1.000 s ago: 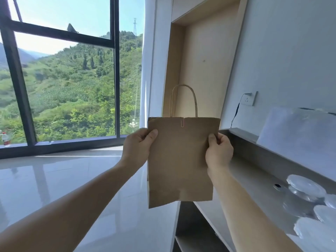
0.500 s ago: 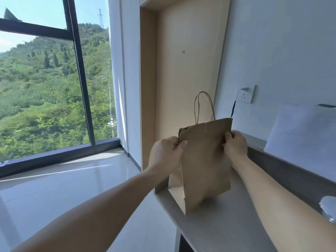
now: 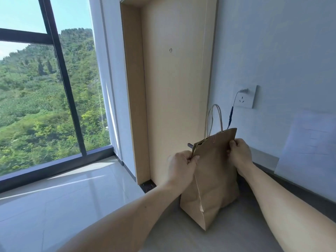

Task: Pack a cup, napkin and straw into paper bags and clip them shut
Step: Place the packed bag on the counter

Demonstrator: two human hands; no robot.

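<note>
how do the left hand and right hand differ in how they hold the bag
The left hand pinches the paper bag at its left top corner; the right hand grips its right edge, below that side's corner. The left hand sits lower in view than the right hand. Both hold the same bag, standing on the counter.

Brown paper bag (image 3: 212, 180) stands upright on the counter (handles up)

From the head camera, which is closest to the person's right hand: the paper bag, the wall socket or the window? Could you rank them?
1. The bag: the right hand pinches its top edge, so they touch.
2. The socket: on the wall, above and beyond the hand.
3. The window: far off to the left, across the floor.
</note>
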